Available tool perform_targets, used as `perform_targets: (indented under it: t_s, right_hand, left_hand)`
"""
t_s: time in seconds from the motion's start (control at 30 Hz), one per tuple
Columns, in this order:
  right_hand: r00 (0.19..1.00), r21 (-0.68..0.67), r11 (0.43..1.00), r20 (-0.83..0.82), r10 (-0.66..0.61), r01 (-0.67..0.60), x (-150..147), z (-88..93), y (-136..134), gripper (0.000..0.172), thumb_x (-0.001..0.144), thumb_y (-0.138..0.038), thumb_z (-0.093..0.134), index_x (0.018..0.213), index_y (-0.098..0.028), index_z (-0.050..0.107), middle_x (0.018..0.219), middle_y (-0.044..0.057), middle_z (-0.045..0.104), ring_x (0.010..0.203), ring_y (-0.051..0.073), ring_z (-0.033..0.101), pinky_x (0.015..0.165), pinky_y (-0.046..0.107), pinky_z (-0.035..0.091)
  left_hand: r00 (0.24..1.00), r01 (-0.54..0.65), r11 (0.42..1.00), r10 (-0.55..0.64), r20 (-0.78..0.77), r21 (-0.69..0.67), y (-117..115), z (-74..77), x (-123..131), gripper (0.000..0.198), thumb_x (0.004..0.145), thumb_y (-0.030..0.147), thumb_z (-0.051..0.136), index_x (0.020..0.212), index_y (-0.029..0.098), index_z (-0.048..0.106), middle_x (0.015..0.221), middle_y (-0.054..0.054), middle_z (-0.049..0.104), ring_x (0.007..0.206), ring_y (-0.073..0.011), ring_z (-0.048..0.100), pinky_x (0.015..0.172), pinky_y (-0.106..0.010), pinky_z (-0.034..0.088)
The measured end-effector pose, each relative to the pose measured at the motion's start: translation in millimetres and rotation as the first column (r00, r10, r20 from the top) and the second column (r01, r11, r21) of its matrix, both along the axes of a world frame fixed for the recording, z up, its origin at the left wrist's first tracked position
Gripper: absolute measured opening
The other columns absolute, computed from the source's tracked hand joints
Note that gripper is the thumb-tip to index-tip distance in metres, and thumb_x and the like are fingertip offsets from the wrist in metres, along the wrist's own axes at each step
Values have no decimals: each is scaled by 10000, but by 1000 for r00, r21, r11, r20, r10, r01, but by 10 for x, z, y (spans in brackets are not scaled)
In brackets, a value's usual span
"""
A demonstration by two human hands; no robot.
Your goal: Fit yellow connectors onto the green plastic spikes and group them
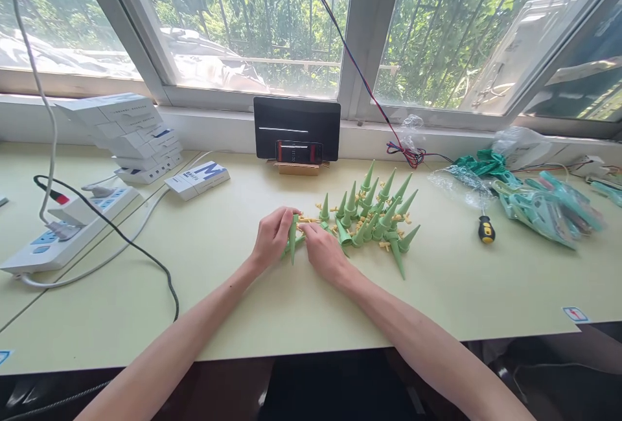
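Observation:
My left hand (273, 238) is closed around a green cone (293, 243), whose tip points down toward me. Close beside it, my right hand (326, 254) has its fingers curled in a pinch, and what lies in them is mostly hidden. Small yellow pieces (309, 219) show just beyond the fingertips. To the right of my hands stands a cluster of several green cones (387, 219), most upright or leaning, some lying on their sides. More small yellow pieces are scattered among them.
A tablet (297, 124) and a phone (299, 151) stand at the back. On the left are a stack of white boxes (140, 136), a single white box (197, 179) and a power strip (72, 230) with cables. A screwdriver (486, 229) and plastic bags (539, 210) lie right.

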State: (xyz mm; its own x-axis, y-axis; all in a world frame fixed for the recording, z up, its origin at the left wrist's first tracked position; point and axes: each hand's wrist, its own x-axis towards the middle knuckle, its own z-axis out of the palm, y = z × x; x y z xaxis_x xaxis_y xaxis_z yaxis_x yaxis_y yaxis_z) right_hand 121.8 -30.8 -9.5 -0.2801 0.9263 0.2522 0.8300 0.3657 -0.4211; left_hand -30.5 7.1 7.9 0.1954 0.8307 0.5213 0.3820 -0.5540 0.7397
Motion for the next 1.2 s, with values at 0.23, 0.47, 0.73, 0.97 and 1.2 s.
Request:
perform_targets:
  t_s: [0.23,0.47,0.73,0.97,1.2]
  right_hand:
    - [999,10,1000,40,-18,17,19,-15,-6,459,897,-41,416,1284,-226,579,1242,83,619,798,182,644,660,273,477]
    - [995,-10,1000,102,-10,11,30,9,-34,454,888,-56,422,1244,-259,615,1234,74,586,641,146,573,592,274,430]
    - [991,-30,1000,131,-6,10,35,55,-72,447,893,-57,410,1213,-280,629,1192,65,548,537,102,452,536,260,350]
    - [990,-63,998,143,-13,22,30,70,-82,437,888,-52,402,1187,-278,625,1163,66,516,523,96,413,543,258,333]
    - [988,-66,997,152,-17,28,31,50,-80,431,878,-47,412,1200,-261,605,1145,66,502,519,95,378,536,257,307]
  left_hand:
    - [998,-40,999,40,42,-5,10,18,-17,479,1003,516,357,866,185,676,530,16,477,447,-112,410,457,-255,342]
    - [967,-176,984,177,182,-24,65,8,-59,482,1002,509,362,856,181,683,510,40,393,443,-102,350,456,-251,318]
    - [944,-229,972,233,233,-44,87,12,-66,482,1002,505,371,836,178,685,508,34,406,450,-106,342,460,-258,311]
    - [931,-226,970,241,274,-85,102,12,-83,468,1000,490,378,827,180,683,514,34,373,436,-102,330,425,-252,292]
    - [905,-181,969,232,356,-170,136,-22,-96,463,984,515,405,830,180,684,533,24,387,436,-101,338,386,-243,285]
